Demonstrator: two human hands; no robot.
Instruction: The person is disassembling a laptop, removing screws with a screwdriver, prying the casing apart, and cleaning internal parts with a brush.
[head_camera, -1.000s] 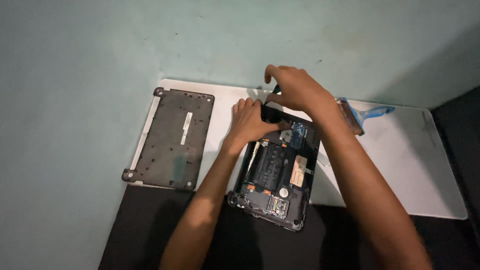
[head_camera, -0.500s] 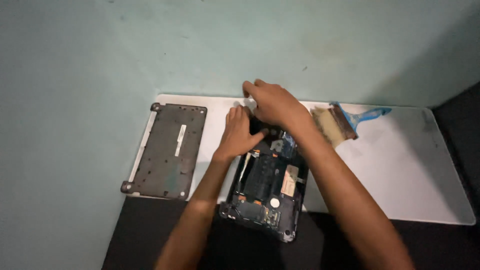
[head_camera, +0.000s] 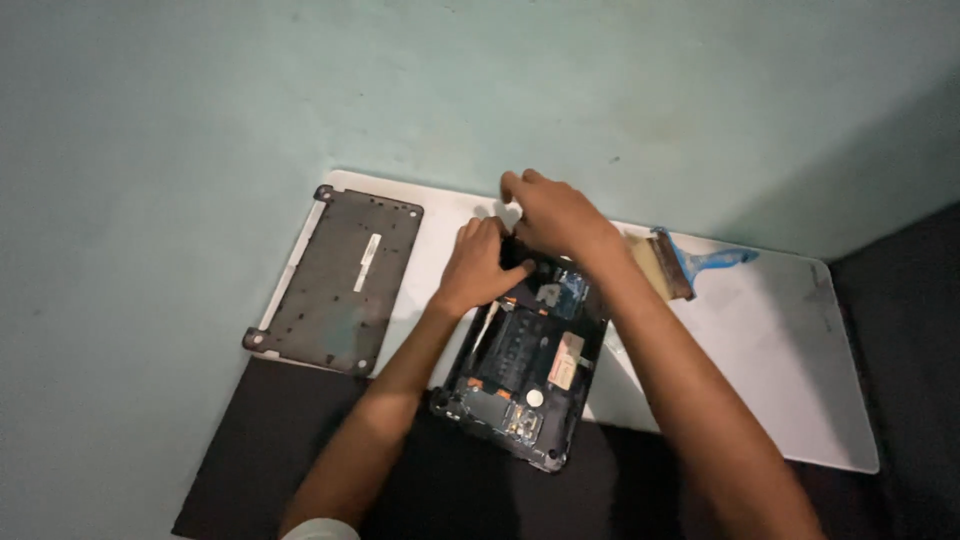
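- Opened laptop (head_camera: 525, 365): lies bottom up on the desk (head_camera: 760, 340), its base cover off and its dark circuit boards and components exposed; its near end overhangs the white mat (head_camera: 790, 400) onto the dark desk surface, and it sits at a slight angle.
- Left hand (head_camera: 480, 265): rests on the far left part of the laptop's interior, palm down, fingers curled and pressed against the components; whether it grips a part cannot be told.
- Right hand (head_camera: 555, 215): placed at the far edge of the laptop, just beyond the left hand, knuckles up, fingers bent down around something at that edge; the object under the fingers is hidden, so the grasp cannot be told.
- Forearms: both extend from the lower edge of the view, the right crossing over the laptop's right side, the left along its left side.
- Removed base cover (head_camera: 335, 280): dark grey panel, inner face up, lies flat to the left of the laptop, well apart from both hands.
- Brush (head_camera: 690, 262): blue handle, pale bristles, lies on the white mat to the right of the right forearm.
- Wall (head_camera: 400, 90): pale green, behind the desk.
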